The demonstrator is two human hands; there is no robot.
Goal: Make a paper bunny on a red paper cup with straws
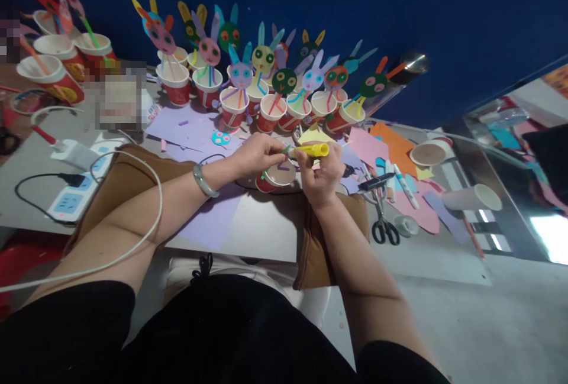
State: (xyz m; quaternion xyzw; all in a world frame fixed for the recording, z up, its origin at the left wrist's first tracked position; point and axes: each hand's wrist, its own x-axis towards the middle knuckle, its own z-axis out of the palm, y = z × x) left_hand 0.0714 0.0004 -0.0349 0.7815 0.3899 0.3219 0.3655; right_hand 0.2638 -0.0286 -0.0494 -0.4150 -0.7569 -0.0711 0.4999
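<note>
In the middle of the head view my right hand (323,174) is closed around a yellow tube (314,150), which looks like a glue stick or marker and points left. Facing it, my left hand (257,156) has its fingers pinched at a small greenish piece (286,149), too small to make out well, by the tube's tip. Just below both hands stands a red-and-white paper cup (276,178) with a purple paper strip inside. Left of my left hand lies a blue paper face (220,138) on purple paper (184,129).
Several paper cups with rabbit faces (241,75) line the back by the blue wall. On the right are scissors (385,231), tape (406,225), markers (405,186), coloured paper (370,146) and a tipped cup (474,199). A power strip (71,200) and cables lie left.
</note>
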